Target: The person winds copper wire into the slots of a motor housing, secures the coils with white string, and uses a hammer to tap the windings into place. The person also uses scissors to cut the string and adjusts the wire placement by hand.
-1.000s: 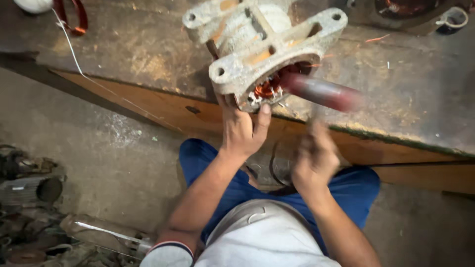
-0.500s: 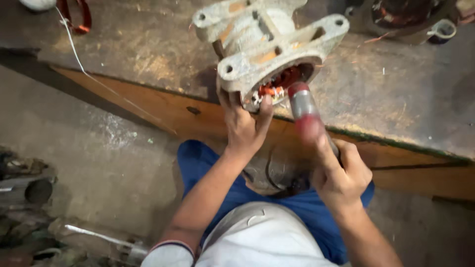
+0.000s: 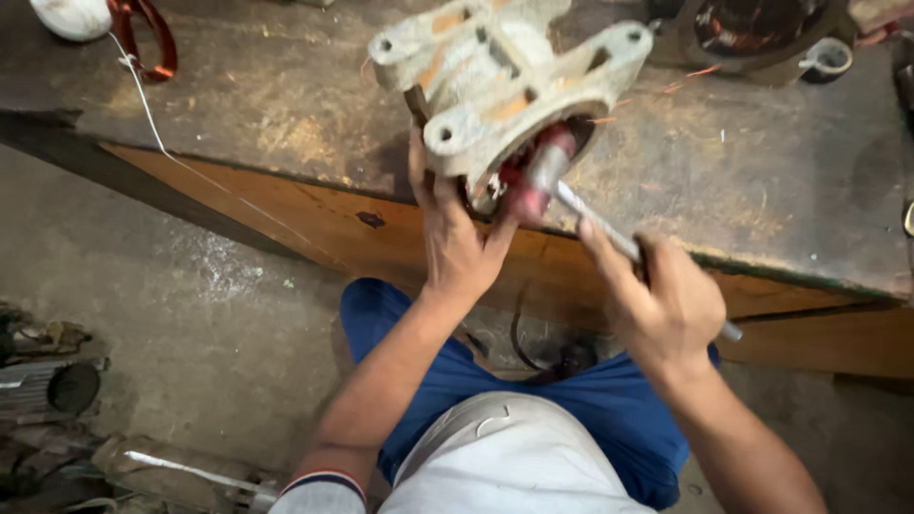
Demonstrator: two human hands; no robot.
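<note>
A pale metal motor housing (image 3: 495,81) with copper windings inside lies on its side at the front edge of a worn workbench (image 3: 762,181). My left hand (image 3: 455,238) grips the housing's lower rim from below. My right hand (image 3: 666,305) holds the metal handle of a red-headed mallet (image 3: 535,181); the mallet's head is at the housing's open mouth, against the windings.
A white string and a copper wire coil (image 3: 143,33) lie at the bench's back left. Another motor stator (image 3: 752,24) and a small ring (image 3: 826,59) sit at the back right. Old motor parts (image 3: 48,390) lie on the concrete floor at the left.
My right hand swung the mallet down and back in; its head has moved from outside the housing's mouth to against the windings. My left hand stayed on the rim.
</note>
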